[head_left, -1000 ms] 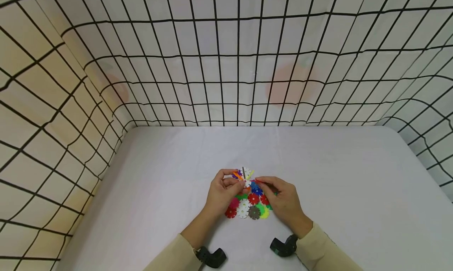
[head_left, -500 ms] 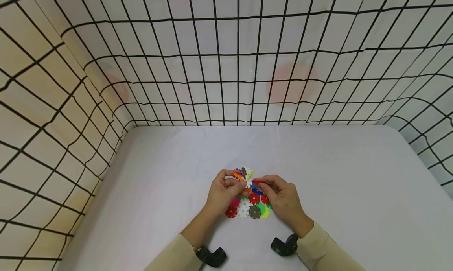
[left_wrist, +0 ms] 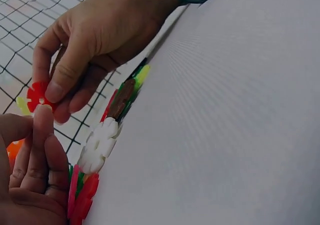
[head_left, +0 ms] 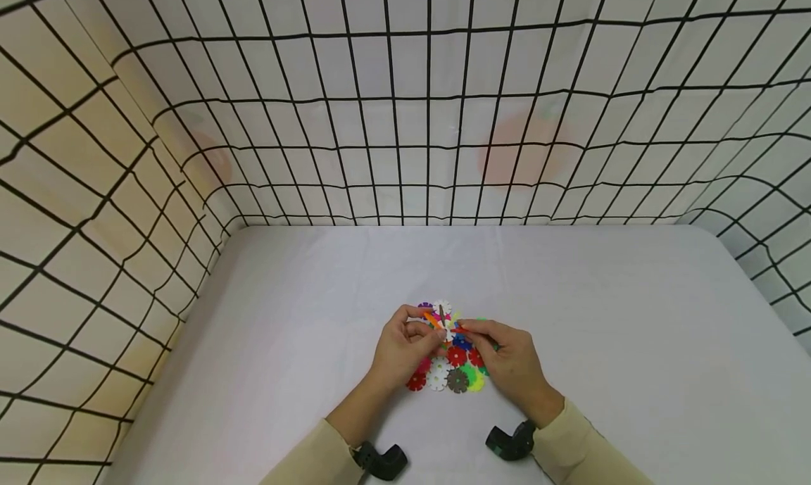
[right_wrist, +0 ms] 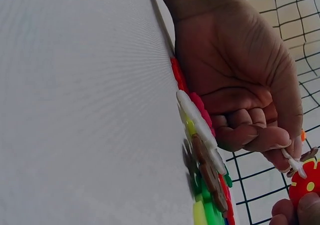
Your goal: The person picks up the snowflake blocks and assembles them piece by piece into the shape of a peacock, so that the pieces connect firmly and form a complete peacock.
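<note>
My left hand (head_left: 399, 348) pinches a white notched flower disc (right_wrist: 296, 166), seen nearly edge-on in the right wrist view. An orange disc (head_left: 432, 320) and a brown disc (head_left: 442, 315) stand out around it at angles. Between thumb and fingers, my right hand (head_left: 512, 355) holds a red flower disc (right_wrist: 299, 189), its edge meeting the white one. Below both hands, a pile of flower discs lies on the table, with a white disc (left_wrist: 98, 146), a red disc (head_left: 416, 381) and a brown disc (head_left: 458, 381) along its near side.
The table (head_left: 285, 281) has a white cover. Black wire grid (head_left: 405, 147) rises behind it and along both sides. A black wrist camera (head_left: 380, 462) hangs below the left wrist, another (head_left: 510, 441) below the right.
The brown disc showed its broad face half a second ago and now appears thin, as the pinched pieces turned slightly. The red disc stays against the white one; both hands keep nearly the same place.
</note>
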`<state>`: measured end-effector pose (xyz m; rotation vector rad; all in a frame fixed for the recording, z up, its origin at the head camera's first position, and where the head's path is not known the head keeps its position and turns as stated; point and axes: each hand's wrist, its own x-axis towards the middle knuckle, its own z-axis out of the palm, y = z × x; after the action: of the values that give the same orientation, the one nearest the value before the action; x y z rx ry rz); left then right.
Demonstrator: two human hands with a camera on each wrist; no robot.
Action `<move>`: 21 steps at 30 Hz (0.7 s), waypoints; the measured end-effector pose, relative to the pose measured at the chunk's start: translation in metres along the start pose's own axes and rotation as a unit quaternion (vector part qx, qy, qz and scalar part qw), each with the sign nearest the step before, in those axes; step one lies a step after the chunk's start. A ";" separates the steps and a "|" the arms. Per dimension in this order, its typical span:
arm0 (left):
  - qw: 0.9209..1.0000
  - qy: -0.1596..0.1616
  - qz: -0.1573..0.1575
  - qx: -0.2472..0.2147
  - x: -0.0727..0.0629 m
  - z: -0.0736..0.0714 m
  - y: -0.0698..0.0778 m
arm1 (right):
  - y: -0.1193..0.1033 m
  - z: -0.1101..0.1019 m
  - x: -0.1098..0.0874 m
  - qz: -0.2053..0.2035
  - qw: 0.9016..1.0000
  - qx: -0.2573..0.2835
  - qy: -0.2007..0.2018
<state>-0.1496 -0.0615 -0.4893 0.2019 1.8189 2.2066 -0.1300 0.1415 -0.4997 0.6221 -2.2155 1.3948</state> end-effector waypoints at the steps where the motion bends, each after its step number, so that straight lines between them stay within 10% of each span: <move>1: 1.000 0.000 0.000 0.000 0.000 0.000 0.000 | 0.000 0.000 0.000 -0.008 1.000 -0.003 0.004; 8: 1.000 0.022 0.012 0.004 -0.002 0.002 0.000 | -0.003 0.002 0.000 0.054 0.996 -0.063 -0.020; 14: 0.998 0.061 0.022 -0.006 -0.001 0.000 0.000 | -0.003 0.003 0.003 0.152 0.964 -0.176 -0.128; 21: 0.998 0.062 0.015 -0.024 0.001 -0.002 -0.001 | 0.002 0.003 0.003 0.095 0.964 -0.221 -0.117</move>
<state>-0.1507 -0.0629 -0.4902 0.0842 1.8344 2.3291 -0.1339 0.1394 -0.5006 0.4402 -2.7203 0.8888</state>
